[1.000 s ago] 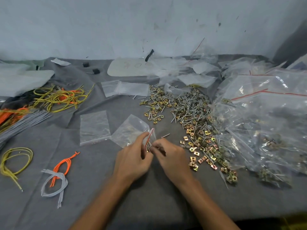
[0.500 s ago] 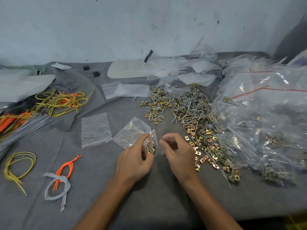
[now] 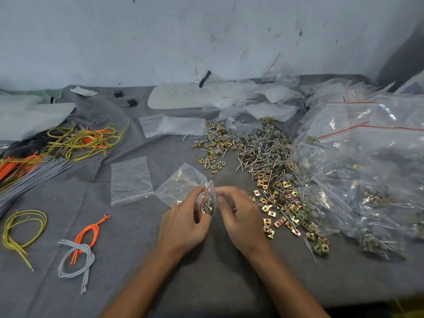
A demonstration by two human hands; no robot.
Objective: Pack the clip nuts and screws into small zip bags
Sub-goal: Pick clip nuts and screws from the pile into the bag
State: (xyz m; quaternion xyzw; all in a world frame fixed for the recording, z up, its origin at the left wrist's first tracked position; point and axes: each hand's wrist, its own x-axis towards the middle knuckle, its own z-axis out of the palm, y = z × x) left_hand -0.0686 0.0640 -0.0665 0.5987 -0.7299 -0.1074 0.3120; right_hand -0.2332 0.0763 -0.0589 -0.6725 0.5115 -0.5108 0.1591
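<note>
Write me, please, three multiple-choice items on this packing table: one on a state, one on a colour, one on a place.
1. The small zip bag that the left hand grips is:
A. empty
B. part-filled with screws and clip nuts
C. lying flat, untouched

2. Its zip line is:
A. blue
B. red
C. green

3. The loose pile of clip nuts and screws lies:
A. left of the left hand
B. between the hands
C. right of and beyond the right hand

Answers:
1 B, metal parts show through the plastic near its mouth.
2 B, a red strip runs along the mouth.
3 C, the pile spreads over the grey cloth on that side.
</note>
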